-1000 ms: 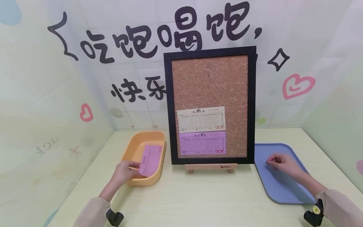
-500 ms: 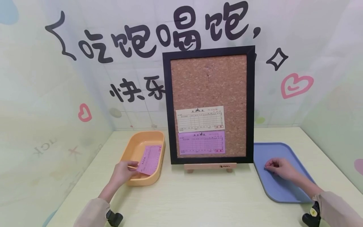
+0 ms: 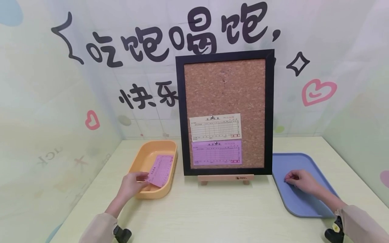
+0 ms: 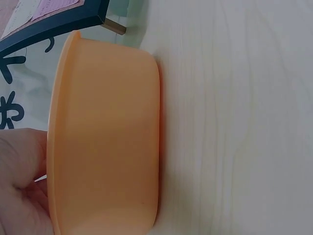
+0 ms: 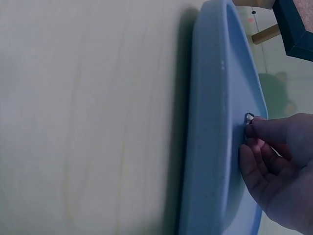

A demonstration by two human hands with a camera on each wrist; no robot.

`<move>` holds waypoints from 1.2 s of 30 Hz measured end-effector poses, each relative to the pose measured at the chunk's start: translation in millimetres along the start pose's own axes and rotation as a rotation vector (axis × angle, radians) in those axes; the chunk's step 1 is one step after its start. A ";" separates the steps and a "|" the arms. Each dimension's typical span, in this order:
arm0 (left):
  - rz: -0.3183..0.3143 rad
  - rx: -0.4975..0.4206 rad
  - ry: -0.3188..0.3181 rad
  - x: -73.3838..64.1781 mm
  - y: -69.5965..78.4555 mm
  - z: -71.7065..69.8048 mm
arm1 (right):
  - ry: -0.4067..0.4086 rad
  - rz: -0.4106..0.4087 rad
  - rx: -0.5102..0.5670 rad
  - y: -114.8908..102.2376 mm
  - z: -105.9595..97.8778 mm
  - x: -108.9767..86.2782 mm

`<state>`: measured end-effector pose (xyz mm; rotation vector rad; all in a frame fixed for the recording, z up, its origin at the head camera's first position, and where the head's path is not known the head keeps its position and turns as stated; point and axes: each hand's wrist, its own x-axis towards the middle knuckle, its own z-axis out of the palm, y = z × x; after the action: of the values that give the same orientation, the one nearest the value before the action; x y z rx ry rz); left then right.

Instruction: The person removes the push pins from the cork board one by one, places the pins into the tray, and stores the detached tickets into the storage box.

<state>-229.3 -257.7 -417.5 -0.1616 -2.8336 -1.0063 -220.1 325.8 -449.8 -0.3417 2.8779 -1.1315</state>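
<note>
My left hand reaches over the near end of the orange bin, thumb and fingers on the corner of a pink-purple receipt slip that leans inside it. In the left wrist view the bin's wall hides the slip and most fingertips. Low over the blue tray, my right hand pinches a small metal clip between thumb and index finger. Two slips are fixed to the cork board by small metal clips: a cream slip above a purple slip.
The black-framed board stands on a small wooden easel between bin and tray. Behind it rises a printed wall, with side walls left and right. Pale wooden table lies in front.
My right hand has dropped slightly toward the tray with the clip. The slip in my left hand has sunk a little lower into the bin.
</note>
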 end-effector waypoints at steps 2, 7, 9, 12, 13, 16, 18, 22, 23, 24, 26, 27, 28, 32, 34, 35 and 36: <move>0.007 0.012 0.011 -0.1 -0.3 0.3 | -0.002 -0.006 0.003 0.1 -0.3 -0.1; 0.008 0.016 0.011 -0.1 1.9 -0.9 | 0.005 -0.020 0.012 -1.3 -3.2 0.1; 0.009 0.008 0.009 0.2 5.4 -2.1 | 0.017 -0.040 0.010 -3.3 -5.6 0.8; 0.022 -0.002 0.029 4.0 14.2 -2.3 | 0.053 -0.081 -0.012 -7.3 -10.4 2.6; 0.028 -0.011 0.036 5.7 18.2 -1.7 | 0.063 -0.092 -0.016 -9.1 -12.4 3.7; 0.053 -0.039 0.059 10.9 32.2 3.5 | 0.090 -0.120 -0.024 -16.0 -17.9 7.3; 0.081 -0.067 0.074 14.1 42.9 8.6 | 0.095 -0.136 -0.024 -22.7 -21.4 10.0; 0.185 -0.101 0.134 23.5 67.3 18.2 | 0.151 -0.201 -0.071 -41.5 -29.5 15.4; 0.214 -0.107 0.159 26.7 74.0 20.0 | 0.180 -0.227 -0.093 -47.2 -32.4 17.3; 0.240 -0.117 0.183 30.4 80.3 21.6 | 0.210 -0.247 -0.108 -52.9 -35.8 19.4; 0.292 -0.129 0.237 38.5 92.9 24.1 | 0.275 -0.289 -0.141 -63.4 -42.6 23.6; 0.312 -0.143 0.265 42.3 98.7 24.9 | 0.305 -0.313 -0.151 -68.3 -45.9 26.4; 0.335 -0.159 0.294 46.6 103.6 25.9 | 0.333 -0.336 -0.162 -72.8 -48.7 29.7; 0.385 -0.232 0.347 60.7 118.4 31.0 | 0.376 -0.403 -0.157 -88.9 -56.4 40.6; 0.391 -0.267 0.338 65.8 123.2 34.4 | 0.382 -0.428 -0.144 -96.0 -56.4 44.6; 0.387 -0.286 0.330 67.4 125.3 36.0 | 0.381 -0.438 -0.139 -99.4 -55.7 46.2; 0.385 -0.301 0.325 68.9 127.2 37.5 | 0.383 -0.449 -0.134 -102.8 -54.6 47.8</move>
<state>-282.1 -131.8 -356.6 -0.5004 -2.2356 -1.2273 -252.9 279.0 -337.7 -0.9083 3.3288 -1.1651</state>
